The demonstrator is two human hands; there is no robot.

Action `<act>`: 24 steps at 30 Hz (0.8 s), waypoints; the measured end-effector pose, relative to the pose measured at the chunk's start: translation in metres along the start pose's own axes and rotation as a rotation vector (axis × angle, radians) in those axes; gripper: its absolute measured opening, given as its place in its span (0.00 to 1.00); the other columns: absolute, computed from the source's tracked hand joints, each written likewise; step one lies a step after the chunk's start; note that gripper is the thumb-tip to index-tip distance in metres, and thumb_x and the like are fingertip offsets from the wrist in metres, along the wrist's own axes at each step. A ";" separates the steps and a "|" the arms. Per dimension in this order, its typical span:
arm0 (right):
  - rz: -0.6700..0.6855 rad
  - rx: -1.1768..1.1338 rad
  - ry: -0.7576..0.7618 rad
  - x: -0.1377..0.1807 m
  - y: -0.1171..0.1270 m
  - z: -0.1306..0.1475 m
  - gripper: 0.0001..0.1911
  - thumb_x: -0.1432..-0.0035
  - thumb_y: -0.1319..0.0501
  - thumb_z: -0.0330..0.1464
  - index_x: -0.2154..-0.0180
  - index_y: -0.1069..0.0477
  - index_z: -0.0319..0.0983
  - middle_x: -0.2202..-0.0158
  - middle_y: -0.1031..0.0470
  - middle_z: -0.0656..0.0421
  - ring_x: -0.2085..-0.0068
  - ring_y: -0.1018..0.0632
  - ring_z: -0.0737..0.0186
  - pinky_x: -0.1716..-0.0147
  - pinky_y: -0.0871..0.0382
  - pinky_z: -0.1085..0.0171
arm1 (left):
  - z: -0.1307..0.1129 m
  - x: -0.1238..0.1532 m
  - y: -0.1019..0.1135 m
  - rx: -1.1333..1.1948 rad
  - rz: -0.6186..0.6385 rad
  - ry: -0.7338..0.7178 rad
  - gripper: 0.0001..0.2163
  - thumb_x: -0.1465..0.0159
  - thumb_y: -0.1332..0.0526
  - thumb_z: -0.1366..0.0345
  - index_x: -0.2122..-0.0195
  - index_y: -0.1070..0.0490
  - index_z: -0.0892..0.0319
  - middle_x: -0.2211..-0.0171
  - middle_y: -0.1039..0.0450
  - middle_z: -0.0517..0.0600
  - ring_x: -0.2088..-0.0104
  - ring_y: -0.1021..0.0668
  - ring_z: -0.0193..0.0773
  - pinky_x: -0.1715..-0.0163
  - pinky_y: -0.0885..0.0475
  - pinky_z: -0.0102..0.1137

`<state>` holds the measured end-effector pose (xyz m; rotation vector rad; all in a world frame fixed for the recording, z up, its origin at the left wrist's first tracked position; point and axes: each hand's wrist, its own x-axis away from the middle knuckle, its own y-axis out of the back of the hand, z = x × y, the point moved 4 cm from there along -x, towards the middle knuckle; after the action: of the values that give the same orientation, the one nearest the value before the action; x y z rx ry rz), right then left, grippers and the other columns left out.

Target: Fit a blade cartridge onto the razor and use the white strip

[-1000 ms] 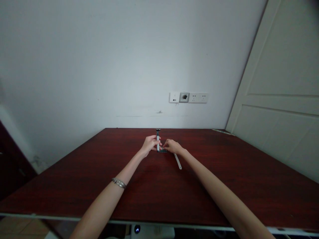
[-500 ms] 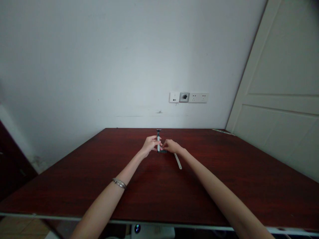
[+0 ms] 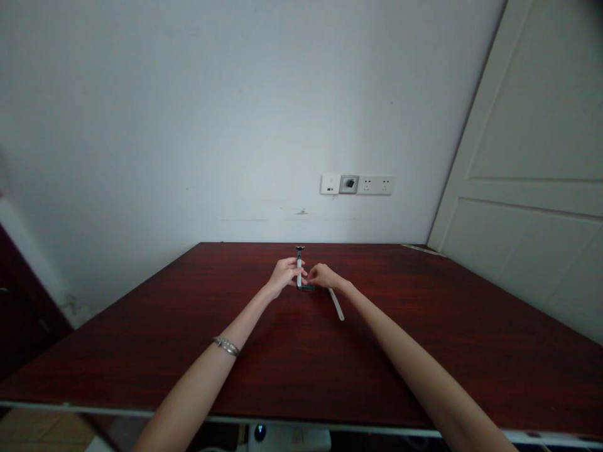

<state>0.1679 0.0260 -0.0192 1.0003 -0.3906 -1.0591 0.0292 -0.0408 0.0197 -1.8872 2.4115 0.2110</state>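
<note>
My left hand is closed around a slim white upright bar, with thumb and fingers on it. The bar has a dark, wider head at its top. At its foot a dark flat piece juts to the right, low over the tabletop. My right hand is beside it, fingertips pinched together just above that dark piece. Whatever the right fingers hold is too small to make out. A narrow pale strip with a small hole near its rounded end lies under the right wrist, its far end hidden.
The dark red wooden table reaches back to a white wall with a row of sockets. A pale flat strip lies at the back right edge, near a white panelled door. A white device is below the front edge.
Both hands stay in almost the same place. The bar and its dark foot have turned or tilted very slightly.
</note>
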 end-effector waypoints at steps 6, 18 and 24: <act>-0.019 -0.153 -0.028 0.003 0.004 -0.002 0.09 0.57 0.39 0.30 0.72 0.22 0.33 0.78 0.25 0.59 0.76 0.30 0.69 0.77 0.39 0.72 | 0.007 -0.003 0.005 -0.009 -0.024 -0.008 0.14 0.44 0.40 0.69 0.57 0.34 0.63 0.69 0.26 0.54 0.75 0.22 0.37 0.78 0.28 0.29; -0.162 -0.719 -0.220 0.041 0.035 -0.005 0.10 0.56 0.36 0.35 0.71 0.24 0.35 0.73 0.25 0.57 0.73 0.27 0.68 0.77 0.32 0.72 | 0.004 -0.001 0.005 -0.001 -0.082 -0.061 0.16 0.46 0.37 0.66 0.56 0.33 0.63 0.62 0.26 0.57 0.75 0.22 0.36 0.81 0.31 0.24; -0.145 -0.862 -0.228 0.050 0.032 0.003 0.13 0.54 0.35 0.35 0.67 0.25 0.34 0.74 0.24 0.54 0.73 0.25 0.67 0.81 0.35 0.75 | 0.004 0.001 0.000 0.012 -0.042 -0.069 0.16 0.47 0.37 0.69 0.57 0.32 0.64 0.57 0.28 0.59 0.75 0.22 0.35 0.81 0.29 0.26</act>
<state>0.2067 -0.0150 0.0002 0.1388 -0.0167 -1.3070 0.0292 -0.0407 0.0156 -1.8916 2.3214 0.2542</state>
